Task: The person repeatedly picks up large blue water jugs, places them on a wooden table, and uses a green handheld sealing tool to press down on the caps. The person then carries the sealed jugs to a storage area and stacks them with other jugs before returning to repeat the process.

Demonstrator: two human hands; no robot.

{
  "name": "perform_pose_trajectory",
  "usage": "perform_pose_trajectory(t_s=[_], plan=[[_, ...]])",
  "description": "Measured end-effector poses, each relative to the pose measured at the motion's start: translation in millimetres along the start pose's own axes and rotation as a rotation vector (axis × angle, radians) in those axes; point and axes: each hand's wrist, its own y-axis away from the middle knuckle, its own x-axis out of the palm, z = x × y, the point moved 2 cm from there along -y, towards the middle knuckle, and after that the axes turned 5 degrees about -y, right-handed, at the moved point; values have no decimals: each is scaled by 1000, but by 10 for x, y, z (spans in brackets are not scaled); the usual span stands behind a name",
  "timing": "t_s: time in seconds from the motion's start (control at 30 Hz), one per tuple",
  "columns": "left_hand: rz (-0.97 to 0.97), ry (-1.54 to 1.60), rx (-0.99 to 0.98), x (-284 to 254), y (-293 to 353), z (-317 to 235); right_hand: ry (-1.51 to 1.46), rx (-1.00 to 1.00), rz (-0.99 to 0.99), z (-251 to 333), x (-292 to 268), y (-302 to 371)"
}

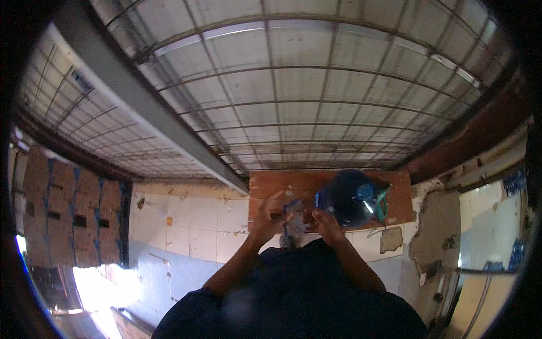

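Both my hands are raised in front of me, forearms coming up from my dark shirt. My right hand [328, 222] grips the neck end of a large dark-blue water jug [353, 196], which is held up against a brown wooden panel [271, 183]. My left hand [267, 217] is curled around a small clear plastic piece with blue on it [293, 217], right beside the jug's neck. The two hands are close together, a few finger-widths apart. What exactly the clear piece is stays too small to tell.
A grid ceiling [293, 85] and a grey beam [141, 96] fill the upper view. Stacked brown cardboard boxes [68, 217] stand at the left, a white-and-blue tiled wall [186, 231] is ahead, broken plaster [435, 231] at the right, and blue packs [514, 182] at the far right.
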Motion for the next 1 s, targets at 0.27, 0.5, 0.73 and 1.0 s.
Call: perform_pose_trajectory(t_s=[0.27, 0.5, 0.73, 1.0], plan=[[318, 38, 192, 836, -467, -326, 212, -362, -232, 1087, -39, 896], [403, -6, 165, 1438, -332, -713, 71, -448, -314, 1156, -616, 1064], [237, -71, 199, 1980, -372, -792, 248, -470, -320, 1627, -1052, 1132], [27, -79, 207, 2461, -224, -1012, 320, -542, -100, 1864, -1771, 909]])
